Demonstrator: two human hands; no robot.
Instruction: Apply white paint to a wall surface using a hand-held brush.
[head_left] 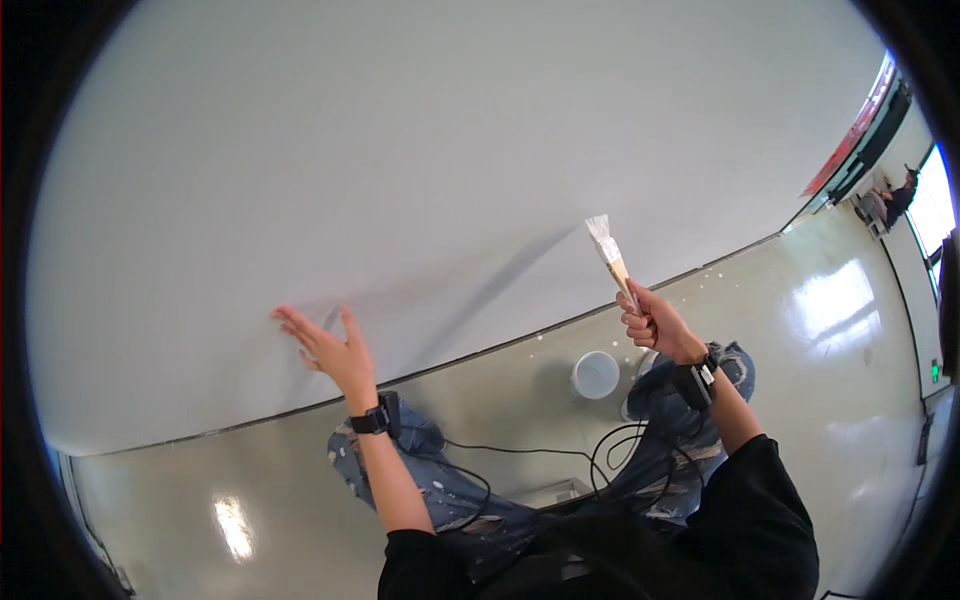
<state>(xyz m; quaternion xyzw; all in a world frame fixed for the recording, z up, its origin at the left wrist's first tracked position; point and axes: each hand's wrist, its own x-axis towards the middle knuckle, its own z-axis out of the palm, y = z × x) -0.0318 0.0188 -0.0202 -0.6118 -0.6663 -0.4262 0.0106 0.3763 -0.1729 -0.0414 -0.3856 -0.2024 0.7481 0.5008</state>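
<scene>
Holding a brush at the wall

Our right hand (655, 325) grips a paintbrush (611, 255), bristles up, close to the white wall (400, 150). Our left hand (325, 345) lies open, fingers spread on that wall. A white bucket (596, 375) stands on the floor (830, 320) below.

Bright, even daylight. Glare patches shine on the glossy pale green floor (850, 300); a soft brush shadow falls across the plain white wall (400, 150). Fisheye bending, black vignette at the corners.
</scene>
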